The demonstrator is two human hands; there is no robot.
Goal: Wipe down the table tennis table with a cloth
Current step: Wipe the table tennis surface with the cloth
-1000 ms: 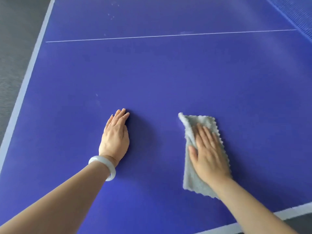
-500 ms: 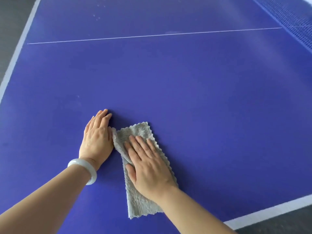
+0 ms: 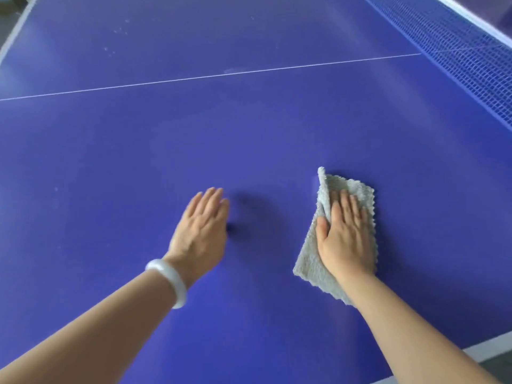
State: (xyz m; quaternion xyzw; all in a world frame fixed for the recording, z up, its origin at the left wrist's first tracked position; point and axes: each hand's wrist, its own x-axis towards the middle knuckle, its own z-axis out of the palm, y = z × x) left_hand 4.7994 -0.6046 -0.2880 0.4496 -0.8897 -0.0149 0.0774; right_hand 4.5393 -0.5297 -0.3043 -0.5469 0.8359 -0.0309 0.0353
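Observation:
A blue table tennis table point(image 3: 249, 128) fills the view. A grey folded cloth point(image 3: 310, 261) lies flat on it at the lower right of centre, its far left corner curled up. My right hand point(image 3: 345, 234) presses on the cloth with straight fingers. My left hand point(image 3: 203, 231) is to the left of the cloth, apart from it, fingers straight and together, low over the table with a dark shadow beside it. A pale bangle point(image 3: 169, 281) sits on my left wrist.
A thin white centre line point(image 3: 210, 76) crosses the table ahead. The blue net point(image 3: 457, 59) runs along the upper right. White specks point(image 3: 116, 31) mark the far left surface. The white near edge stripe point(image 3: 487, 347) is at the lower right, grey floor beyond it.
My right hand has slid the cloth rightward, away from my left hand, which it touched half a second ago. The view has shifted right, bringing more of the net into sight.

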